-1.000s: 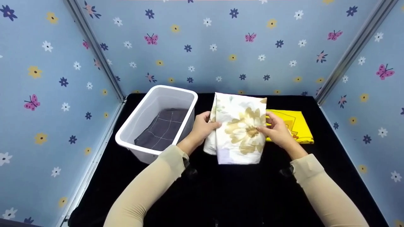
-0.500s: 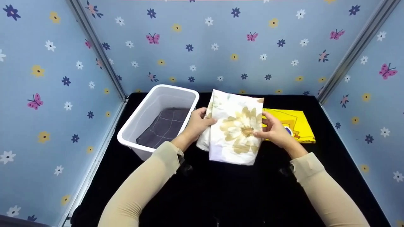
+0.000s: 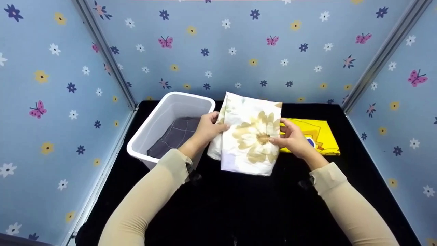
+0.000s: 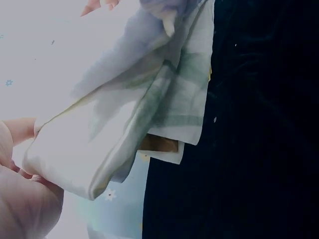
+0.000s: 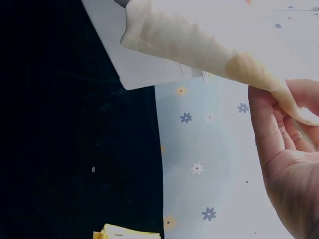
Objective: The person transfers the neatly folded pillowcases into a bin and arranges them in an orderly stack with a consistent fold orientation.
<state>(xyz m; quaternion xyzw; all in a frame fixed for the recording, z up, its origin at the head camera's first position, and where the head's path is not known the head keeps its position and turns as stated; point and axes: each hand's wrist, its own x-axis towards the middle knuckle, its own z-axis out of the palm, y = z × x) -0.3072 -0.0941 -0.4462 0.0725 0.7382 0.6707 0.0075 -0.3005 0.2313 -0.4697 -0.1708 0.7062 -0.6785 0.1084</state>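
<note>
A folded white cloth with a large tan flower [image 3: 251, 135] hangs in the air over the black table, held by both hands. My left hand [image 3: 206, 128] pinches its left edge and my right hand [image 3: 290, 136] pinches its right edge. From the left wrist view the cloth [image 4: 124, 114] shows its underside and folded layers. In the right wrist view my right hand's fingers [image 5: 271, 124] curl under the cloth's edge [image 5: 199, 47]. The cloth sits just right of a white plastic bin [image 3: 164, 126].
The bin holds a folded dark grey checked cloth [image 3: 174, 136]. A folded yellow cloth [image 3: 319, 136] lies on the black table [image 3: 239, 212] to the right, behind my right hand. Blue flowered walls enclose the table on three sides.
Both hands have carried the flowered cloth a little to the left and up, closer to the bin. The yellow cloth shows more.
</note>
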